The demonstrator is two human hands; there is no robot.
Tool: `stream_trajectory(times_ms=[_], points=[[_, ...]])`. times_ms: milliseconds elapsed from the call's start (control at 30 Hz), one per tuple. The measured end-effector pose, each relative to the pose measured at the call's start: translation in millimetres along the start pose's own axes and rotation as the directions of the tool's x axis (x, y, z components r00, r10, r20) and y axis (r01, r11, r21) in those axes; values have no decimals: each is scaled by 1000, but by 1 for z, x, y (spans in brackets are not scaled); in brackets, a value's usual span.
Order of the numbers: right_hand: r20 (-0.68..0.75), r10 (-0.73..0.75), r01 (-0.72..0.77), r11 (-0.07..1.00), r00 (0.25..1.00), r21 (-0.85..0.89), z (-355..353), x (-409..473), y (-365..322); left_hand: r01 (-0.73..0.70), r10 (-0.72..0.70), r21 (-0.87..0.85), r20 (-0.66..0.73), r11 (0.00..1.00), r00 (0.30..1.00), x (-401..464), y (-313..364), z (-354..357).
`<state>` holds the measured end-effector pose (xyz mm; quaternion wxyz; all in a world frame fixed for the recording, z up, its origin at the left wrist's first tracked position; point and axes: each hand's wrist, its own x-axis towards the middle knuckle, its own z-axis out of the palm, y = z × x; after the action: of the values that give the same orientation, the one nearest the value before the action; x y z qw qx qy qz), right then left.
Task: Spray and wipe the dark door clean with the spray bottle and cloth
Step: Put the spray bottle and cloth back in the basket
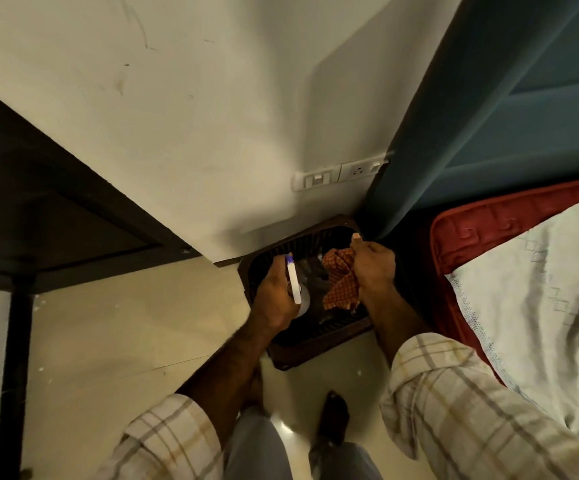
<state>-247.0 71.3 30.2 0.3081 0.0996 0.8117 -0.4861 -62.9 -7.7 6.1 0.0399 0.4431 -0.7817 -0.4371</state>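
Nearest the camera are the checked sleeves and grey trousers of the person, with one foot [333, 419] showing on the pale floor [115, 341]. Both arms are reaching down over a dark slatted basket [302, 348] sitting in the corner below the wall sockets [340, 176]

The left hand [276, 296] is wrapping its fingers around the spray bottle [295, 284], white head with a blue tip pointing away from the body, clear bottle body just under the fingers. The right hand [373, 265] is gripping the orange checked cloth [341, 282], fingers curled tight on it, thumb sticking up, and the loose end of the cloth is hanging down into the basket between the two hands

The dark door [46, 202] is sitting well off to the left of the left-hand fingers, nothing touching it. I can't tell whether it's wet or streaked from here, it's just too dark

So my read: both tools are in hand over the basket, but I'm not seeing any spraying or wiping going on yet. Looks like the whole actual job is still ahead: turn toward the door, spray, wipe

Bed [540, 289] with the red mattress edge is off to the right of the right-hand fingers
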Motion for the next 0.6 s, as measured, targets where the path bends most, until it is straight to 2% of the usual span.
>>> stream_trajectory(times_ms=[100, 200, 300, 367, 400, 500, 600], points=[[24, -9, 9, 1000, 1000, 27, -10, -13, -7, -13, 10, 51, 53, 999, 999, -10, 7, -18], [94, 37, -47, 993, 995, 108, -29, -36, -22, -60, 51, 136, 70, 989, 996, -25, 19, -41], [245, 76, -123, 975, 967, 186, -60, -72, -41, -109, 114, 186, -16, 977, 993, -44, 45, -63], [323, 53, -126, 969, 945, 210, -77, -93, -51, -143, 149, 93, -62, 985, 987, -58, 73, -71], [357, 28, -112, 970, 934, 216, -87, -106, -58, -148, 147, -10, -42, 989, 988, -70, 95, -77], [417, -54, -53, 969, 907, 240, -109, -135, -73, -37, 74, -275, 127, 961, 989, -100, 144, -88], [421, -128, 22, 969, 898, 247, -128, -153, -87, -49, 97, -363, 116, 930, 988, -115, 168, -93]])
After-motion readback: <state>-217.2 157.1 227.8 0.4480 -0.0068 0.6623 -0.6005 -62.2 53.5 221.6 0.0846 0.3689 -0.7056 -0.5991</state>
